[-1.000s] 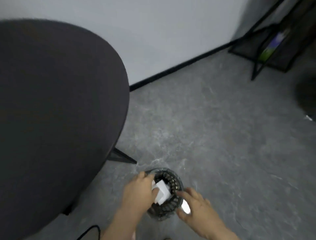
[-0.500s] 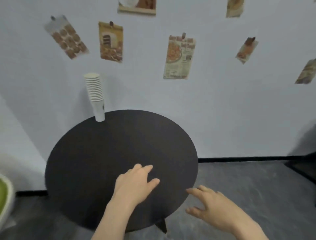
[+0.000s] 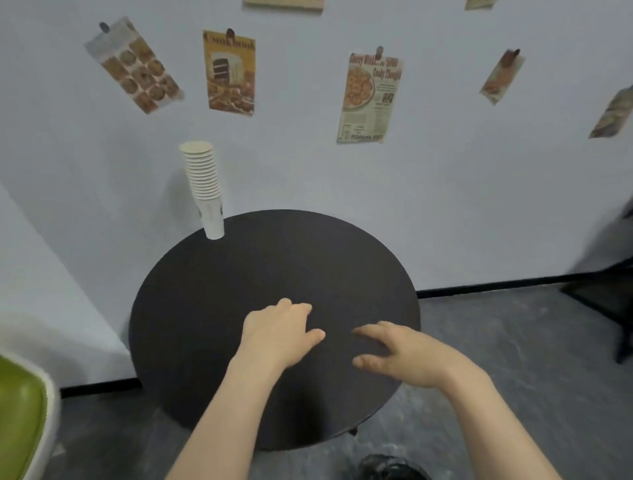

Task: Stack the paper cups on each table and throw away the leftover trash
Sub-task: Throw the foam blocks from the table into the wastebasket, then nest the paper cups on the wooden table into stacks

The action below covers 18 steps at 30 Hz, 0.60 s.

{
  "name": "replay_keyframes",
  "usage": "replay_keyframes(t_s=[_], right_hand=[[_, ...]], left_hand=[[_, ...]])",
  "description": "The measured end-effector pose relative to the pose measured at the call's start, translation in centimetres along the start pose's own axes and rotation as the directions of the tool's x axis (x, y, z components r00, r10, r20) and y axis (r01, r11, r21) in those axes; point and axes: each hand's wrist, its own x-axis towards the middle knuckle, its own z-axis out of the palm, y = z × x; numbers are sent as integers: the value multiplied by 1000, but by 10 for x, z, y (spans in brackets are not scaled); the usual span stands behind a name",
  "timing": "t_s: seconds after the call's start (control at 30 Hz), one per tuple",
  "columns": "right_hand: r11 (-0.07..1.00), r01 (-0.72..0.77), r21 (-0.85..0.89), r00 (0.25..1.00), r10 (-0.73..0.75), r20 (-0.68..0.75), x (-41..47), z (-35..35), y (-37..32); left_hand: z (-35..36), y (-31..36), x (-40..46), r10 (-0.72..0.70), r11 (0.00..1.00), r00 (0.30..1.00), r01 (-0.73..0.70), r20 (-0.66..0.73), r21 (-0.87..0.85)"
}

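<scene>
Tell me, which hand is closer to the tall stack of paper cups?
The left hand. It is over the middle of the round table, in front and to the right of the stack of paper cups at the far edge. The right hand is farther right.

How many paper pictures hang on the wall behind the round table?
7: cookie sheet, cake poster, cereal advert, small card, one at the right edge, two cut off at the top. More may lie outside view.

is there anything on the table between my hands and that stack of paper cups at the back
Nothing visible. The stack of cups stands at the far left edge of the round table, and the dark tabletop between it and your left hand and right hand is bare. Both hands hold nothing.
</scene>
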Motion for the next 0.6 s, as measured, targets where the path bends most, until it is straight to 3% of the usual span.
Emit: replay_keyframes(t_s=[0.13, 0.2, 0.37, 0.6], right_hand=[[991, -102, 81, 946, 122, -302, -18, 5, 3], [977, -176, 118, 908, 208, -365, -31, 12, 8], [881, -410, 235, 821, 469, -325, -83, 42, 30], [580, -733, 356, 545, 813, -203, -206, 83, 37]], left_hand=[[12, 24, 9, 251, 968, 968, -251, -8, -24], [18, 37, 12, 365, 931, 931, -365, 30, -16], [27, 86, 16, 603, 784, 783, -617, 150, 68], [57, 182, -26, 830, 420, 442, -897, 340, 140]])
